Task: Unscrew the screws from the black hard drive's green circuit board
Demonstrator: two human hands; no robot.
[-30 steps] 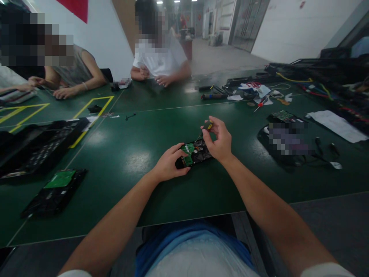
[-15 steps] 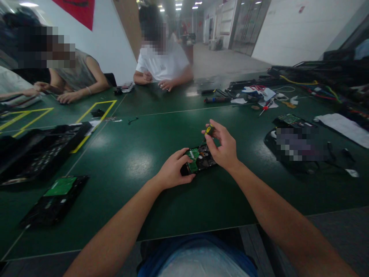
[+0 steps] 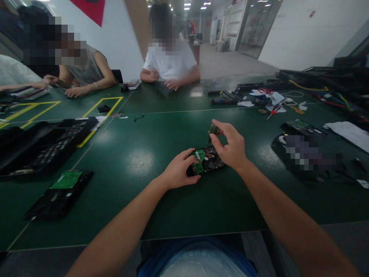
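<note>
A black hard drive [image 3: 211,162] with a green circuit board on its left part lies flat on the table in front of me. My left hand [image 3: 182,169] is closed round its left end, thumb at the near edge and fingers over the far side and board. Above the drive's far edge, my right hand [image 3: 229,144] pinches the handle of a short screwdriver [image 3: 212,132] between thumb and fingers. The screwdriver stands roughly upright, its shaft pointing down at the drive. Its tip is too small to make out.
Another drive with a green board [image 3: 62,192] lies at the left, near a long black casing [image 3: 49,144]. On the right sit a black device [image 3: 305,154], a white cloth [image 3: 348,132] and a red screwdriver [image 3: 273,112]. Two co-workers [image 3: 171,61] sit across the table [image 3: 161,215].
The whole view has shifted, so things appear farther right. The screwdriver handle has turned in my right fingers, its yellow part now less visible. My left hand stays on the hard drive.
</note>
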